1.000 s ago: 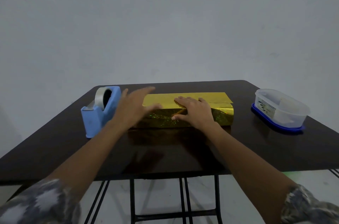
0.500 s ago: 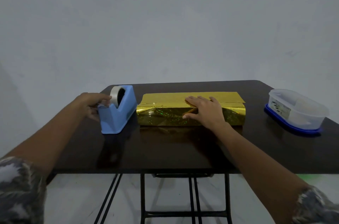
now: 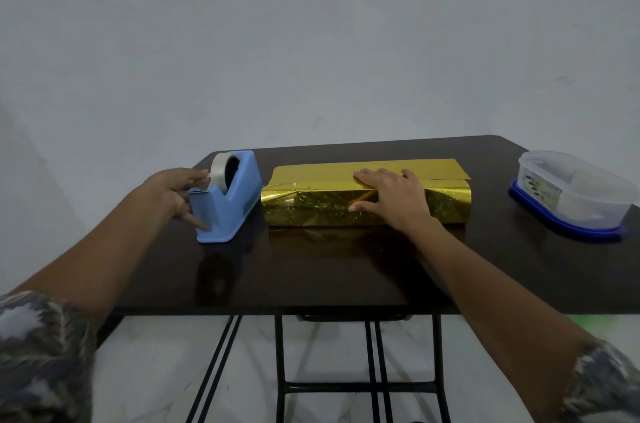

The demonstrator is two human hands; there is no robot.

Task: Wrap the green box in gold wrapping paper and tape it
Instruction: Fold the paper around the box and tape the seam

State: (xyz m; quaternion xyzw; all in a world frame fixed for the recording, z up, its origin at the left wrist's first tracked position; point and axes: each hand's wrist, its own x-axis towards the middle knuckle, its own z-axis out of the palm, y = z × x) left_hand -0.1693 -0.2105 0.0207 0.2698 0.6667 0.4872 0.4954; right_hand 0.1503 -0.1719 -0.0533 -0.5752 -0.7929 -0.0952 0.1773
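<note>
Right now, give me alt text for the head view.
A right hand presses on a long gold-foil-wrapped box on a dark table, while the left hand touches the white tape roll in a blue plastic dispenser.

glossy gold foil paper (image 3: 363,211), glossy dark table (image 3: 346,277), plastic dispenser (image 3: 228,201).

Wrapped box (image 3: 367,211): its gold wrapping paper (image 3: 322,174) is plain metallic gold on top, with a holographic green speckle on the near face.
Tape dispenser (image 3: 232,204), left of the box: light blue throughout.
Tape roll (image 3: 218,169) in it: translucent whitish grey.
Container (image 3: 571,196), right of the box: clear body, pale label with dark marks, deep blue lid beneath.
Surface (image 3: 346,280) under the box: glossy dark brown, with a gold reflection just before the box.
Legs (image 3: 280,363) below: black.
Sleeves (image 3: 41,357), nearer than the box: grey and white camouflage.
Wall (image 3: 311,42) behind the box: pale grey.
Floor (image 3: 156,370): white, faintly marbled.
</note>
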